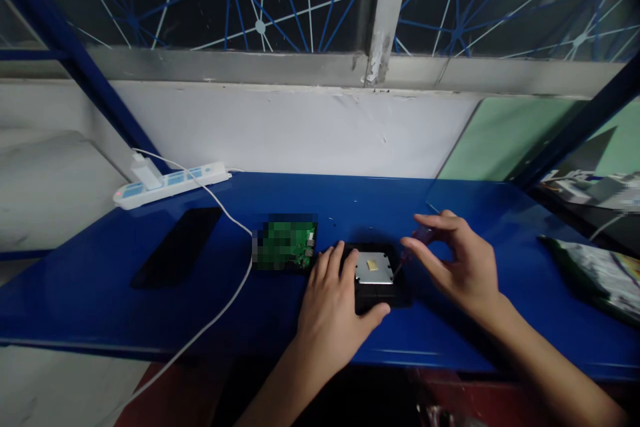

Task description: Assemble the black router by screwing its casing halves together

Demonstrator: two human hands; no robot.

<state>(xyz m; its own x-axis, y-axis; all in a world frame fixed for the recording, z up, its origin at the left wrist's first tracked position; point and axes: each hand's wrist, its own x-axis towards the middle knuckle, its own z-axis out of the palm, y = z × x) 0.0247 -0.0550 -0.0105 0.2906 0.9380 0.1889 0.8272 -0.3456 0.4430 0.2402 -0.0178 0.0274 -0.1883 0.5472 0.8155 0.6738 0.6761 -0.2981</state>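
Note:
A black plastic case (383, 295) lies flat on the blue table, a silver metal plate (373, 277) with a small yellowish pad (373, 265) set in it. My left hand (333, 297) grips the case from its left side, fingers over the rim and thumb at the near edge. Pinched between the fingertips of my right hand (463, 260) is a screwdriver (423, 236) with a translucent purplish handle. Its thin shaft slants down to the right front corner of the plate. Left of the case sits a green circuit board (283, 245) with metal ports, partly pixelated.
A dark flat slab (177, 247) lies on the table's left side. Behind it stands a white power strip (175, 185) with a charger plugged in. A white cable (220, 310) runs across to the table's front edge. At right lies a crinkled packet (600, 280).

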